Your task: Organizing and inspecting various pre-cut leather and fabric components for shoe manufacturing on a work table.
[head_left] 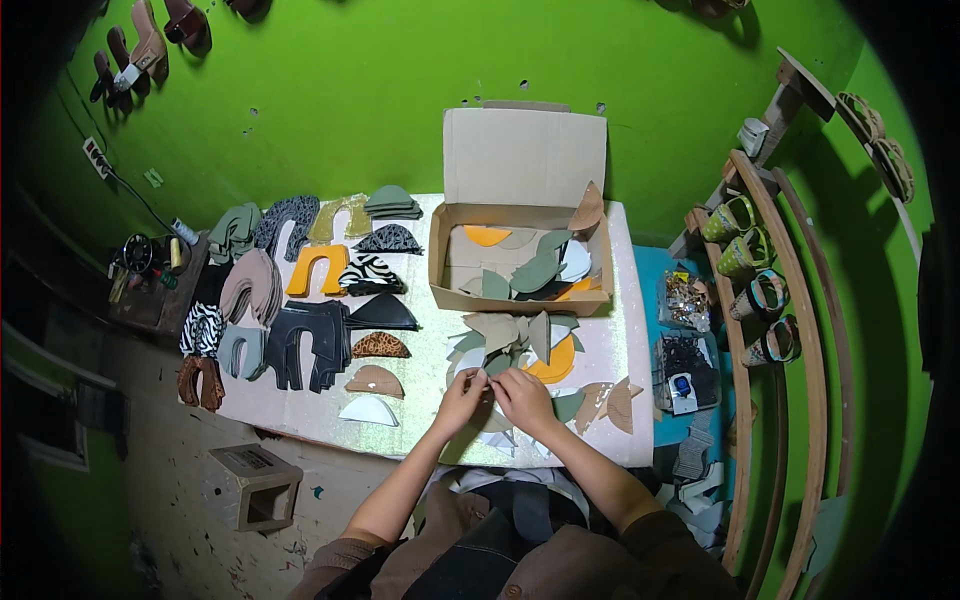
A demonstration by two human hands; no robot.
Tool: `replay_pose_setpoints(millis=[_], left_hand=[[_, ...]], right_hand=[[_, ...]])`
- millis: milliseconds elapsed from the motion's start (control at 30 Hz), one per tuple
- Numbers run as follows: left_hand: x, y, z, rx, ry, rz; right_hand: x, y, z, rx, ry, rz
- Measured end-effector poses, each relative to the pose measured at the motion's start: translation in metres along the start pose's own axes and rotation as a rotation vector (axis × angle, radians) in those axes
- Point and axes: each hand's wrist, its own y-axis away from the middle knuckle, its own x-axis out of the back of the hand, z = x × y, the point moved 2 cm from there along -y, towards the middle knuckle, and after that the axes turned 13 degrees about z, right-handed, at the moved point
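Observation:
My left hand [459, 402] and my right hand [524, 400] meet near the front of the table, fingertips pinched close together. Whatever sits between them is too small and hidden to name. Just beyond my fingers lies a loose heap of half-moon pieces [493, 328] in tan, grey-green and white. An orange half-moon piece [558, 362] shows at its right side, by my right hand. Several tan pieces [607, 404] lie farther right. Behind the heap stands an open cardboard box [480, 301], lid up, with green, white and orange half-moon pieces inside.
Sorted half-moon stacks [376, 381] run down the table's left part, beside U-shaped stacks [317, 270] in several colours and prints. At right are plastic containers [686, 300] and a wooden rack [790, 400] with sandals. A wooden stool [255, 487] stands on the floor at left.

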Motion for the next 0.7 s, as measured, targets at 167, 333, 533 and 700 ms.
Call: replay_pose_setpoints(millis=[167, 333, 533, 700], left_hand=[[-0.004, 0.003, 0.002, 0.173, 0.254, -0.061], [-0.002, 0.006, 0.005, 0.109, 0.248, -0.052], [-0.006, 0.014, 0.013, 0.092, 0.250, -0.116], [-0.004, 0.015, 0.010, -0.008, 0.243, -0.161]], right_hand=[[0.008, 0.001, -0.006, -0.020, -0.101, -0.155], [0.014, 0.002, 0.011, -0.042, -0.107, -0.070], [-0.002, 0.017, 0.054, -1.092, -0.563, -0.237], [-0.001, 0.007, 0.051, -0.967, -0.834, -0.207]])
